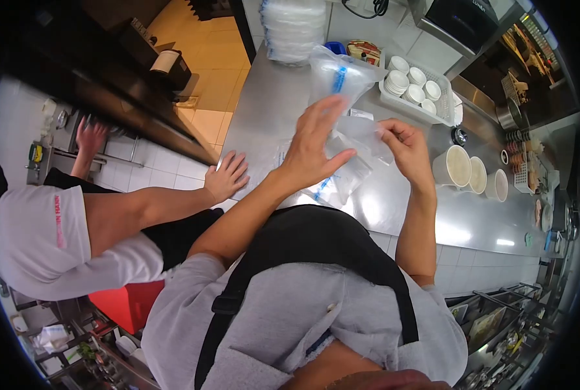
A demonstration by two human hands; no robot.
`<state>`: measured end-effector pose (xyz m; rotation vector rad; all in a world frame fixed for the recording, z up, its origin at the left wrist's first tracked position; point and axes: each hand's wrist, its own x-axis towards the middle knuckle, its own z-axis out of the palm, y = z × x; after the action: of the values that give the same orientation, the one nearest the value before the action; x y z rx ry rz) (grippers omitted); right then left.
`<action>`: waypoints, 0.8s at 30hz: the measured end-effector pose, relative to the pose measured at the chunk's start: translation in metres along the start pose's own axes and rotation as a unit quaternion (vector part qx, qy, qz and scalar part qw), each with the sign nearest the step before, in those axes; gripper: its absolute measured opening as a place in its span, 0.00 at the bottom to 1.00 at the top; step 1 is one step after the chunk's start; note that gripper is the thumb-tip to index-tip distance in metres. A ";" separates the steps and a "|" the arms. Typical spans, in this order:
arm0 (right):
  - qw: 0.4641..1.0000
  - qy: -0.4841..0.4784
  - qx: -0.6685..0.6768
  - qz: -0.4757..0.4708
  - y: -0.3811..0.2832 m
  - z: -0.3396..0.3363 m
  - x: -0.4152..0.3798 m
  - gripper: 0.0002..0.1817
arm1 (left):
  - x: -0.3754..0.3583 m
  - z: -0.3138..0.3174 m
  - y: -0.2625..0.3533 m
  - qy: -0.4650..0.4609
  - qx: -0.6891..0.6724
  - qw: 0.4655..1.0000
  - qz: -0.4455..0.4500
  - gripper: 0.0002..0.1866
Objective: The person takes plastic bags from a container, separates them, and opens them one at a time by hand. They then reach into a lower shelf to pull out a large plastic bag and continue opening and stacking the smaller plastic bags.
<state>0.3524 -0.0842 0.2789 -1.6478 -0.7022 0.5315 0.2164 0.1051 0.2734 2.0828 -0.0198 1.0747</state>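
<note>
My left hand (314, 143) is held over the steel counter with its fingers stretched and the thumb apart, holding nothing. Between thumb and fingers, my right hand (407, 151) pinches the edge of a clear plastic bag (366, 132). Below my hands lie more clear plastic bags (347, 185) with blue print, partly covered by my left hand and overlapping one another. A larger clear bag (339, 73) with a blue mark stands just beyond my left fingertips.
A co-worker's hand (227, 177) rests on the counter's left edge. A white basket (423, 107) of small stacked cups stands at the back. Several round tubs (457, 166) sit to the right. Stacked plastic containers (294, 29) are at the back left.
</note>
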 end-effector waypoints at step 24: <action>0.996 -0.031 0.000 -0.086 -0.018 -0.002 0.001 0.09 | 0.042 -0.031 -0.025 -0.303 -0.172 0.931 -0.104 0.14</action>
<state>0.3515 -0.0826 0.2971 -1.5596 -0.8812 0.4599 0.2310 0.1558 0.2974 1.9569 -0.2680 0.2453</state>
